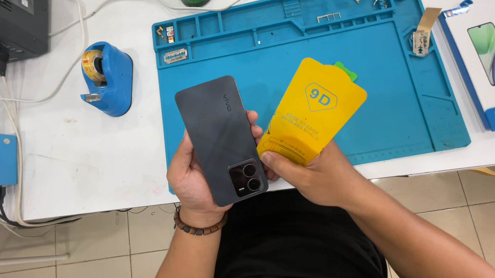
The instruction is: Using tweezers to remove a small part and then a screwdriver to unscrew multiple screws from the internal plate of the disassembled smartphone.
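Gripping the dark phone (222, 138) back-up, left hand (188, 178) fingers wrap its edges; right hand (315, 176) pinches the yellow sleeve (314, 112) above the blue mat (408, 110).

Bright, even light — sharp focus

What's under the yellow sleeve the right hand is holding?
The blue work mat lies below the yellow sleeve; a green tab peeks out behind its top edge. The mat beneath it is hidden.

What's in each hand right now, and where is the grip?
Left hand cradles the dark grey phone back-up, gripping its long edges near the camera end. Right hand pinches the yellow screen-protector sleeve at its bottom edge.
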